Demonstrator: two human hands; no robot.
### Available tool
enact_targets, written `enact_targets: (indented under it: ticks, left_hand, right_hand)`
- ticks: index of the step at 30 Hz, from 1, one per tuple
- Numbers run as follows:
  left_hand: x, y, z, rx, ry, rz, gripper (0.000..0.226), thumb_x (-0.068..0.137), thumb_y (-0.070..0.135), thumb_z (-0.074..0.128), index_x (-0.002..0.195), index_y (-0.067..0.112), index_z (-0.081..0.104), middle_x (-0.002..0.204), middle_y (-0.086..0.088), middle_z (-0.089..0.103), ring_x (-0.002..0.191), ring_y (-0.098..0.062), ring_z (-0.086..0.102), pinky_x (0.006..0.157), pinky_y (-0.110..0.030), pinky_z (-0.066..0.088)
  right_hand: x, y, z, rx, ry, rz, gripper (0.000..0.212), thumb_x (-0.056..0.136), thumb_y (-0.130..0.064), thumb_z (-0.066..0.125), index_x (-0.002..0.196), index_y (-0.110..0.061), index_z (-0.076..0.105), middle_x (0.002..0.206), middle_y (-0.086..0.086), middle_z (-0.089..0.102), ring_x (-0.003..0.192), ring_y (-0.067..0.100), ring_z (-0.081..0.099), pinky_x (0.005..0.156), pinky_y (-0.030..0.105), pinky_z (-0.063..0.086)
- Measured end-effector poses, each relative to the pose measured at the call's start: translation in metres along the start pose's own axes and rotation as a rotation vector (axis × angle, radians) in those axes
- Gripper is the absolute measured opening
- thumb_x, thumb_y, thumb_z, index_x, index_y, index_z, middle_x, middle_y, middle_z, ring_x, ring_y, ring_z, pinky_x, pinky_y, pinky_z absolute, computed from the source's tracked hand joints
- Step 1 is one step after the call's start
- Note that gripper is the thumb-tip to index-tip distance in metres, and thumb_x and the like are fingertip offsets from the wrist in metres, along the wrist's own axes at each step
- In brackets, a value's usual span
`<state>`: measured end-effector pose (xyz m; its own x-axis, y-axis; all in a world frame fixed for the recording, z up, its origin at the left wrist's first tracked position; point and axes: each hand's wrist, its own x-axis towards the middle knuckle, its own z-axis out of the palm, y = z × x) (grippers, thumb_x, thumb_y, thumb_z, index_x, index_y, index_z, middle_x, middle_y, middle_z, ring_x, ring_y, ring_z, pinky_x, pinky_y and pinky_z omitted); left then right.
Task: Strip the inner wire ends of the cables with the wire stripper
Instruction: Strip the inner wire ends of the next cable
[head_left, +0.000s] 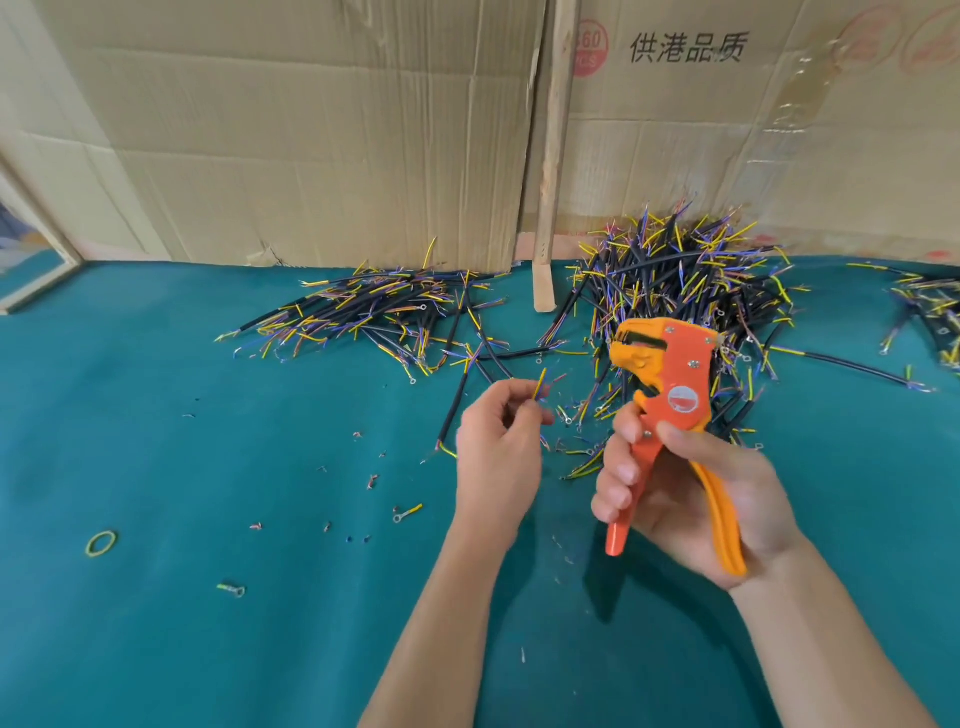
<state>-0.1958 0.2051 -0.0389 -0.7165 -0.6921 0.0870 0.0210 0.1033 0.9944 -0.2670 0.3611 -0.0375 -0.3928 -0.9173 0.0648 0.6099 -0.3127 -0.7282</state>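
On the far left of the green surface (156, 649) lie a yellow rubber band (102, 543) and a loose ring terminal (232, 589). Scattered insulation scraps (372, 481) sit further right, which suggests stripping has been under way for some time.

Behind them, against the cardboard wall (291, 130), lies the flatter left pile of cables (374, 317). Whether its ends are stripped cannot be told at this size.

The left hand (498, 452) pinches the inner wires of one cable, the yellow-green wire (540, 384) standing up above the fingertips (524, 415). The black jacket of that cable (456, 410) trails down to the surface.

The right hand (685, 499) grips the orange wire stripper (670, 395) around its handles, head up, just right of the held wire and not touching it. The handles are spread and no wire sits in the head, so this end is judged not yet stripped.

Behind the tool rises the taller right pile of cables (691, 280). More cables (930, 306) lie at the far right edge. Much work likely remains.
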Motion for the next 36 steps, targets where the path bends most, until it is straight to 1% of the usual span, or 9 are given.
enact_targets:
  ticks: [4,6,9,12,16,23,27,32,36]
  left_hand:
    - [0.03,0.047,0.047,-0.334,-0.391,-0.17,0.026,0.094,-0.006,0.04,0.106,0.001,0.062,0.086,-0.013,0.057,0.069,-0.013,0.043,0.07,-0.027,0.037]
    - [0.044,0.059,0.057,-0.449,-0.519,-0.285,0.02,0.099,0.001,0.042,0.112,0.008,0.055,0.091,-0.011,0.05,0.079,-0.016,0.047,0.081,-0.029,0.039]
    - [0.063,0.039,0.039,0.188,-0.254,-0.096,0.023,0.098,0.014,0.055,0.118,0.012,0.066,0.111,-0.005,0.068,0.107,-0.021,0.063,0.098,-0.033,0.048]
    - [0.083,0.009,-0.011,0.688,0.103,-0.024,0.027,0.091,0.016,0.056,0.115,0.012,0.067,0.114,-0.008,0.07,0.111,-0.03,0.061,0.091,-0.032,0.047]
    - [0.089,-0.019,-0.04,0.984,0.096,-0.177,0.034,0.094,0.032,0.062,0.118,0.008,0.06,0.122,-0.017,0.06,0.116,-0.038,0.055,0.092,-0.042,0.047]
    - [0.072,-0.007,-0.049,0.799,0.14,-0.064,0.016,0.089,0.019,0.063,0.073,0.018,0.063,0.084,-0.005,0.068,0.086,-0.033,0.063,0.067,-0.029,0.044]
    - [0.04,-0.007,-0.042,0.435,0.115,-0.022,0.009,0.088,0.015,0.067,0.095,0.021,0.069,0.066,0.01,0.065,0.066,-0.014,0.06,0.058,-0.022,0.044]
    - [0.009,-0.013,-0.023,0.076,0.044,-0.011,0.034,0.093,-0.002,0.06,0.107,0.027,0.069,0.075,0.003,0.06,0.064,-0.017,0.07,0.073,-0.036,0.06]
    - [0.0,-0.019,-0.013,-0.056,0.046,-0.028,0.038,0.09,-0.008,0.055,0.104,0.024,0.069,0.086,-0.002,0.06,0.059,-0.012,0.064,0.053,-0.023,0.048]
  right_hand:
    - [-0.003,-0.004,-0.003,0.09,-0.095,-0.027,0.03,0.087,-0.022,0.073,0.101,-0.007,0.052,0.083,0.013,0.056,0.075,0.031,0.058,0.075,0.043,0.052]
    - [-0.003,-0.004,-0.003,0.094,-0.067,-0.054,0.033,0.084,-0.024,0.076,0.1,-0.008,0.052,0.082,0.012,0.056,0.075,0.03,0.058,0.075,0.041,0.052]
    - [-0.001,-0.004,-0.004,0.101,0.027,-0.106,0.037,0.078,-0.024,0.081,0.099,-0.009,0.055,0.082,0.011,0.053,0.075,0.029,0.057,0.075,0.04,0.053]
    - [0.004,-0.001,-0.002,0.099,0.164,-0.126,0.035,0.071,-0.021,0.083,0.095,-0.009,0.06,0.081,0.011,0.055,0.075,0.03,0.059,0.075,0.041,0.056]
    - [0.01,0.007,0.004,0.111,0.292,-0.078,0.02,0.073,-0.016,0.073,0.089,-0.008,0.064,0.08,0.014,0.056,0.073,0.032,0.061,0.072,0.043,0.058]
    - [0.012,0.013,0.01,0.057,0.355,0.025,0.034,0.07,-0.015,0.076,0.098,-0.005,0.06,0.082,0.019,0.059,0.072,0.036,0.062,0.07,0.047,0.059]
    - [0.01,0.012,0.01,-0.008,0.33,0.098,0.037,0.075,-0.015,0.071,0.108,0.001,0.065,0.092,0.029,0.066,0.076,0.039,0.066,0.076,0.052,0.059]
    - [0.009,0.013,0.009,-0.084,0.322,0.128,0.048,0.079,-0.018,0.07,0.121,0.006,0.064,0.104,0.035,0.067,0.077,0.04,0.068,0.078,0.052,0.058]
    - [0.011,0.014,0.01,-0.121,0.35,0.143,0.048,0.078,-0.019,0.07,0.12,0.004,0.065,0.101,0.034,0.068,0.076,0.04,0.068,0.076,0.051,0.059]
